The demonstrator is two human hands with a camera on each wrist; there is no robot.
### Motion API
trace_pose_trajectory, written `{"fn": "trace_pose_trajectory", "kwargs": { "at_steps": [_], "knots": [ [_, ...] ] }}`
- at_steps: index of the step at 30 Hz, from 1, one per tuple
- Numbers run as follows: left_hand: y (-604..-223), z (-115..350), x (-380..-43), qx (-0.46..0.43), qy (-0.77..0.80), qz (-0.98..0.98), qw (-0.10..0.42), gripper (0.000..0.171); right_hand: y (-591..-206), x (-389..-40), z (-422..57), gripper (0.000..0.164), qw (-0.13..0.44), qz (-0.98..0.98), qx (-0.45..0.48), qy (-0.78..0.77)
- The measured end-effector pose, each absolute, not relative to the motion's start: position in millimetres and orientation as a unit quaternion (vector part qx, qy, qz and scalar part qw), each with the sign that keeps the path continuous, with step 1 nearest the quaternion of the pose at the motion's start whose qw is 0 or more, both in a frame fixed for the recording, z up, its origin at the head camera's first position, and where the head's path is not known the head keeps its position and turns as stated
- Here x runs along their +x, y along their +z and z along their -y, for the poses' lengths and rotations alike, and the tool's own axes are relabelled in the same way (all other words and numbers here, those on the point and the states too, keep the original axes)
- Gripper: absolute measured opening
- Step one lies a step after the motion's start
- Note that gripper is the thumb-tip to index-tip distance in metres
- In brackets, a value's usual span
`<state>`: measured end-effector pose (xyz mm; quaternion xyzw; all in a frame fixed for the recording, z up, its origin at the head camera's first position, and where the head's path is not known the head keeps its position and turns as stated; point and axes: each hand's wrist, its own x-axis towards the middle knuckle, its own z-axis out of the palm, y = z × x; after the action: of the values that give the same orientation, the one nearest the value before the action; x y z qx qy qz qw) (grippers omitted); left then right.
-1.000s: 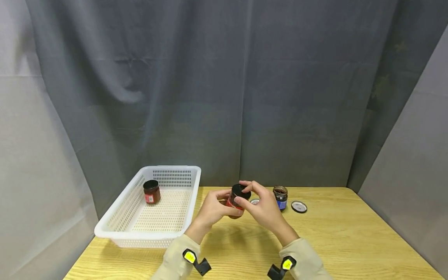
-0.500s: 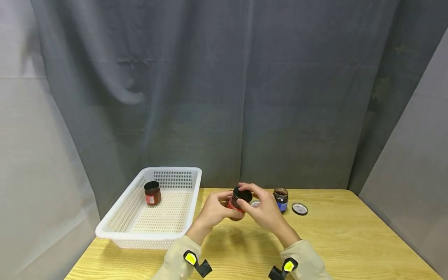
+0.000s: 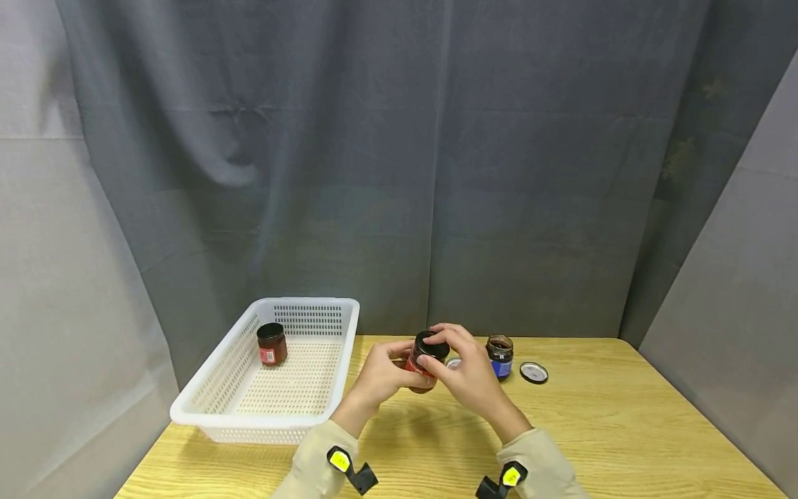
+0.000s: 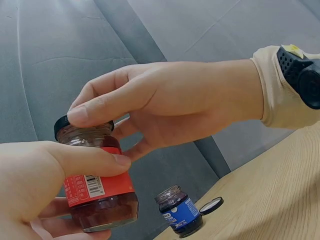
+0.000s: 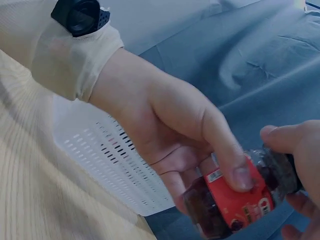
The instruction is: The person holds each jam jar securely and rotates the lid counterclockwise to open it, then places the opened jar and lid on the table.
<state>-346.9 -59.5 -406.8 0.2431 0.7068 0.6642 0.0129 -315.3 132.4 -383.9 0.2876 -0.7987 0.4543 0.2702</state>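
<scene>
My left hand (image 3: 377,378) grips a glass jar (image 4: 102,212) with a red label and dark red contents, thumb across the label. The jar is held above the table, leaning slightly. My right hand (image 3: 474,374) pinches the rim of its black lid (image 3: 430,341) between thumb and fingers. The lid sits on the jar's mouth; how tightly it fits I cannot tell. Beyond the right hand stands an uncapped jar (image 3: 501,362) with a blue label and dark contents. A loose lid (image 3: 534,373) lies to its right, pale inside up. Another lid (image 3: 453,362) is partly hidden behind the right hand.
A white perforated plastic basket (image 3: 262,420) stands on the left of the wooden table (image 3: 623,430). In it is an upright black-lidded jar (image 3: 271,346) of red contents. Grey curtains (image 3: 530,173) hang behind the table and at both sides.
My right fingers have shifted their hold around the black lid, the forefinger now further back over its edge. The left hand keeps its grip on the jar. The head view has shifted very slightly.
</scene>
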Motion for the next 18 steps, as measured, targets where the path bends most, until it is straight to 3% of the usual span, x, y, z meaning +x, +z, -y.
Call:
{"fn": "trace_pose_trajectory", "kwargs": {
  "at_steps": [18],
  "knots": [
    [-409,60,-349,0.24,0.653,-0.718,0.01,0.052,-381,-316,-143,0.035,0.201,0.804,0.323,0.458]
  ]
}}
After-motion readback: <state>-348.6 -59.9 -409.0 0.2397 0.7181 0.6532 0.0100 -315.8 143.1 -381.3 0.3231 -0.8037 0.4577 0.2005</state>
